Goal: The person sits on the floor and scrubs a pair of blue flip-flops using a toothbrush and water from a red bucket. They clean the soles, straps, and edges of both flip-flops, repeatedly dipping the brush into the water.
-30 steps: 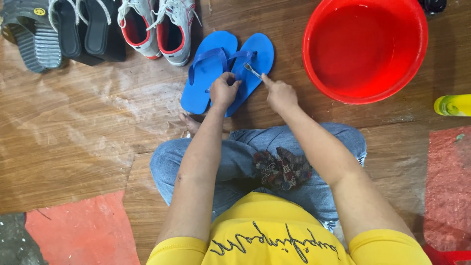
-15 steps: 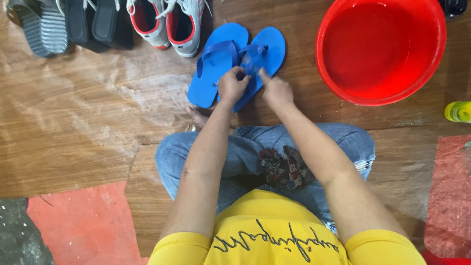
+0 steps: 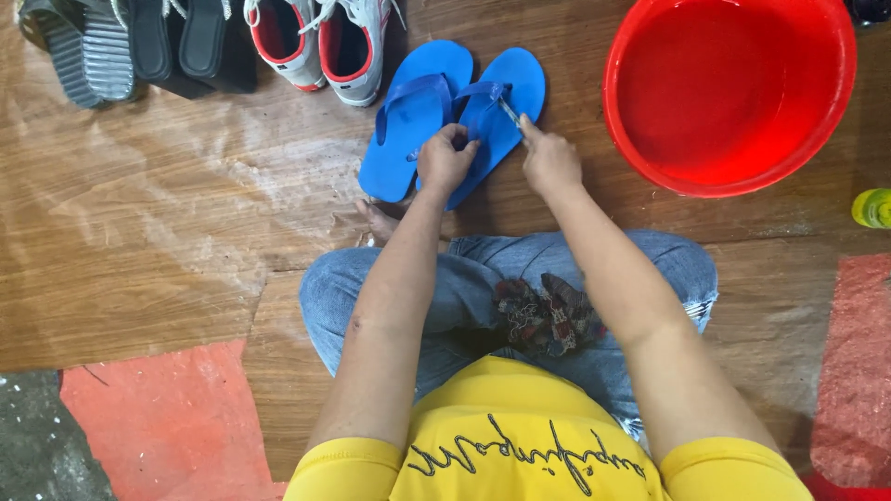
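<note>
Two blue flip-flops lie side by side on the wood-patterned floor (image 3: pixel 167 250) in front of my crossed legs. My left hand (image 3: pixel 444 160) grips the near edge of the right flip-flop (image 3: pixel 501 121), beside the left flip-flop (image 3: pixel 408 130). A thin brush-like tool (image 3: pixel 510 111) is held in my right hand (image 3: pixel 549 160), and its tip touches the strap of the right flip-flop.
A red basin (image 3: pixel 733 83) holding water stands at the upper right. White-and-red sneakers (image 3: pixel 320 37), black shoes (image 3: pixel 186 42) and grey striped sandals (image 3: pixel 79 51) line the top edge. A yellow-green bottle (image 3: pixel 872 208) lies at the far right. Red mats (image 3: pixel 158 417) lie at both lower corners.
The view has shifted slightly. Both hands stay on the right flip-flop, and the tool tip has moved a little along its strap.
</note>
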